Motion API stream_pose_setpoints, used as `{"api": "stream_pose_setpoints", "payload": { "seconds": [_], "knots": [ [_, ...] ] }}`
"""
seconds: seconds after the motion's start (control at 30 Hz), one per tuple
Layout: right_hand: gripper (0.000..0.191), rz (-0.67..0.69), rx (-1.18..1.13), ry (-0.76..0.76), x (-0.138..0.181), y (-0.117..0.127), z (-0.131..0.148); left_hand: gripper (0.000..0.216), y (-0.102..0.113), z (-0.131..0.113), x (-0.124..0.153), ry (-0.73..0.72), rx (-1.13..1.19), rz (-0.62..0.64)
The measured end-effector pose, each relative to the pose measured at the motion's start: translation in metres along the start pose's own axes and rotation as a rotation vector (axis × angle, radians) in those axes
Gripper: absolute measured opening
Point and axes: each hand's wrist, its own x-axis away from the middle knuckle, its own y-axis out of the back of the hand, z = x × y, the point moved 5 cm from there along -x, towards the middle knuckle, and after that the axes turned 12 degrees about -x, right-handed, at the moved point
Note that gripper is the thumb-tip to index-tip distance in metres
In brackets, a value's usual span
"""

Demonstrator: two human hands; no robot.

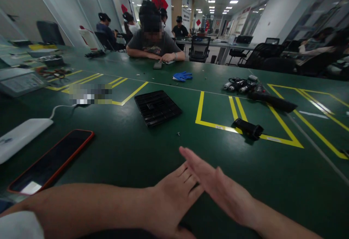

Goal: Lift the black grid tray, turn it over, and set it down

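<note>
In the head view my left hand (pixel 171 197) stretches out over the green table with its back up and holds nothing I can see. Its fingertips pass behind my right hand (pixel 219 186), and the two appear to touch. Seen edge-on, my right hand is straight and flat, its fingers extended and nothing in it. Just beyond the fingertips lies a small screw (pixel 178 134). Farther off is a black ridged tray (pixel 158 108). To the right, a black plastic device (pixel 248 128) rests across yellow tape.
At left lie a phone (pixel 53 160) with an orange edge and a white power bank (pixel 23 137) with a cable. A blue glove (pixel 182 76) and bundled black tools (pixel 240 85) sit farther back. A co-worker (pixel 151 39) sits across the green table (pixel 131 151).
</note>
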Motion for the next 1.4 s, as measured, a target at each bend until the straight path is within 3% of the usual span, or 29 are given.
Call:
{"api": "stream_pose_setpoints", "payload": {
  "seconds": [0.1, 0.2, 0.27, 0.47, 0.6, 0.7, 0.8, 0.87, 0.97, 1.03, 1.1, 1.17, 1.23, 1.3, 1.4],
  "knots": [
    [0.064, 0.059, -0.223, -0.147, -0.021, -0.019, -0.023, 0.089, -0.005, 0.002, 0.002, 0.025, -0.004, 0.011],
    [0.071, -0.057, -0.321, -0.141, -0.030, -0.003, -0.025, 0.086, -0.002, 0.001, 0.002, 0.020, -0.022, 0.008],
    [0.071, -0.139, -0.256, -0.111, -0.024, 0.016, -0.017, 0.084, 0.002, 0.000, 0.000, 0.010, -0.043, 0.012],
    [0.058, -0.355, 0.552, 0.088, 0.008, 0.072, 0.042, 0.077, 0.010, 0.000, -0.002, 0.020, -0.049, 0.024],
    [0.057, -0.765, 1.360, 0.353, 0.025, 0.123, 0.095, 0.076, 0.011, 0.000, -0.001, 0.022, -0.050, 0.020],
    [0.059, -0.964, 1.846, 0.186, 0.029, 0.167, 0.108, 0.076, 0.011, -0.003, 0.000, 0.019, -0.057, 0.019],
    [0.055, -0.949, 1.930, -0.037, 0.031, 0.200, 0.103, 0.070, 0.015, 0.000, -0.002, 0.007, -0.093, -0.001],
    [0.052, -0.917, 1.916, -0.068, 0.031, 0.208, 0.100, 0.055, 0.022, 0.014, -0.008, 0.062, -0.175, -0.045],
    [0.051, -0.910, 1.924, -0.044, 0.031, 0.206, 0.099, 0.042, 0.037, 0.056, -0.015, 0.333, -0.368, -0.120],
    [0.051, -0.914, 1.911, -0.041, 0.031, 0.204, 0.100, 0.037, 0.042, 0.085, -0.017, 0.511, -0.459, -0.098],
    [0.052, -0.918, 1.900, -0.044, 0.031, 0.203, 0.100, 0.030, 0.040, 0.104, -0.018, 0.566, -0.468, -0.041],
    [0.051, -0.924, 1.896, -0.042, 0.031, 0.203, 0.099, 0.024, 0.037, 0.110, -0.018, 0.537, -0.403, -0.020],
    [0.051, -0.926, 1.892, -0.032, 0.032, 0.205, 0.099, 0.021, 0.039, 0.113, -0.016, 0.532, -0.238, -0.078],
    [0.051, -0.926, 1.885, -0.022, 0.032, 0.206, 0.099, 0.018, 0.048, 0.120, -0.011, 0.607, 0.080, -0.194],
    [0.052, -0.926, 1.878, -0.016, 0.032, 0.208, 0.098, 0.017, 0.072, 0.149, 0.001, 0.770, 0.757, -0.461]
  ]
}}
